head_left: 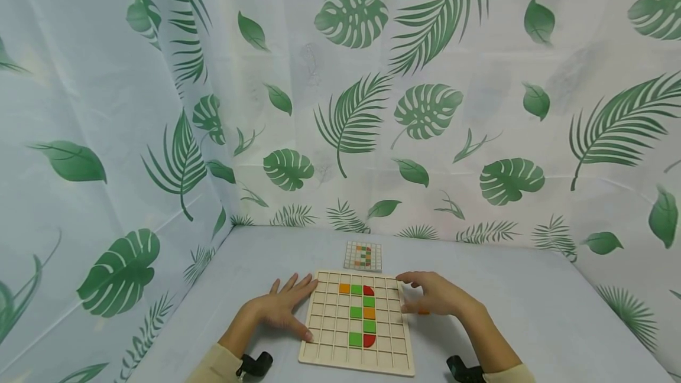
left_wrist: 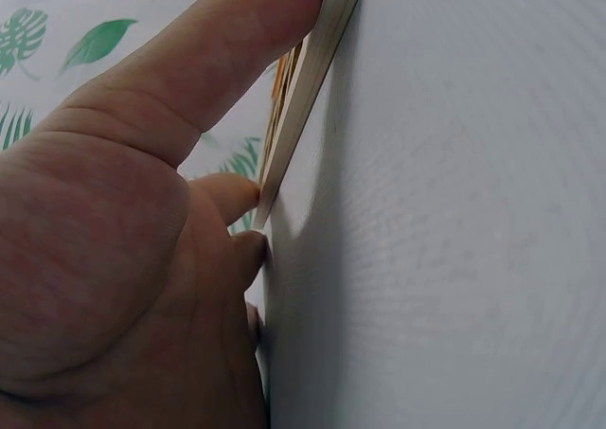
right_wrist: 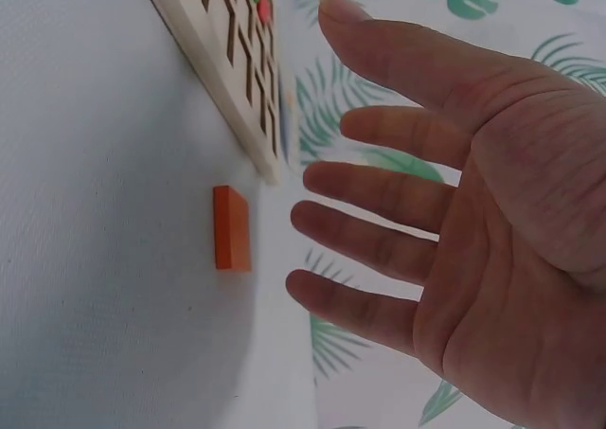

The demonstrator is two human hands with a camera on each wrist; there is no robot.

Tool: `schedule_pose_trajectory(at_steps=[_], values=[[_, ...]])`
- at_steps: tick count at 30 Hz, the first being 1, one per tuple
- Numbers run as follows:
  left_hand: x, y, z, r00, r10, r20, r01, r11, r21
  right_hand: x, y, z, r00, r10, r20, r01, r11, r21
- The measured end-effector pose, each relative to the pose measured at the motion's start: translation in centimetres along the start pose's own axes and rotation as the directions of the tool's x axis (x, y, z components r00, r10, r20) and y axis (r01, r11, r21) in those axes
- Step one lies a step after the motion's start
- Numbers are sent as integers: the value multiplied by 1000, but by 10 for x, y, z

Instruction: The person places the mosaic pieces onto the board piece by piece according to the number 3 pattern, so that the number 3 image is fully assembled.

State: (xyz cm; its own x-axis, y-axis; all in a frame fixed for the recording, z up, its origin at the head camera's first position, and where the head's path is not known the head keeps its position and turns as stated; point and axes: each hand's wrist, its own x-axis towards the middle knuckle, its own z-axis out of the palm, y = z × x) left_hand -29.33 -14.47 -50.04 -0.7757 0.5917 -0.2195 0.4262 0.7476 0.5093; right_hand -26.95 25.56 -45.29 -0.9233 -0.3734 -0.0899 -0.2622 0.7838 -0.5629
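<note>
A square wooden grid board [head_left: 335,324] lies on the table. Set in its cells are several green tiles [head_left: 356,312], two orange tiles [head_left: 369,313] and two red tiles [head_left: 369,341] with one rounded corner. My left hand [head_left: 282,307] spreads along the board's left edge, thumb and fingertips at the rim. Beside the right edge, my right hand [head_left: 437,293] holds nothing, its fingers extended and the thumb apart in the right wrist view. A loose orange tile [right_wrist: 232,228] lies on the table by the board, partly hidden under that hand in the head view.
Behind the board lies a small pattern card [head_left: 349,260] printed with a similar coloured grid. The table [head_left: 532,300] has a pale cover. A leaf-print curtain [head_left: 362,182] hangs behind it and on both sides.
</note>
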Motion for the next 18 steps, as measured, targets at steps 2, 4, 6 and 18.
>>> schedule_pose_trajectory(at_steps=[2, 4, 6, 18], values=[[0, 0, 1, 1000, -2, -2, 2, 1000, 0, 0, 1, 0, 1000, -7, 3, 7, 1000, 1], [0, -1, 1, 1000, -6, -5, 6, 1000, 0, 0, 2, -1, 1000, -12, 6, 12, 1000, 2], [0, -2, 1, 1000, -9, -5, 9, 1000, -1, 0, 2, -1, 1000, -12, 8, 12, 1000, 0], [4, -7, 3, 1000, -12, -5, 12, 1000, -6, 1, 9, 0, 1000, -5, 13, 5, 1000, -15]])
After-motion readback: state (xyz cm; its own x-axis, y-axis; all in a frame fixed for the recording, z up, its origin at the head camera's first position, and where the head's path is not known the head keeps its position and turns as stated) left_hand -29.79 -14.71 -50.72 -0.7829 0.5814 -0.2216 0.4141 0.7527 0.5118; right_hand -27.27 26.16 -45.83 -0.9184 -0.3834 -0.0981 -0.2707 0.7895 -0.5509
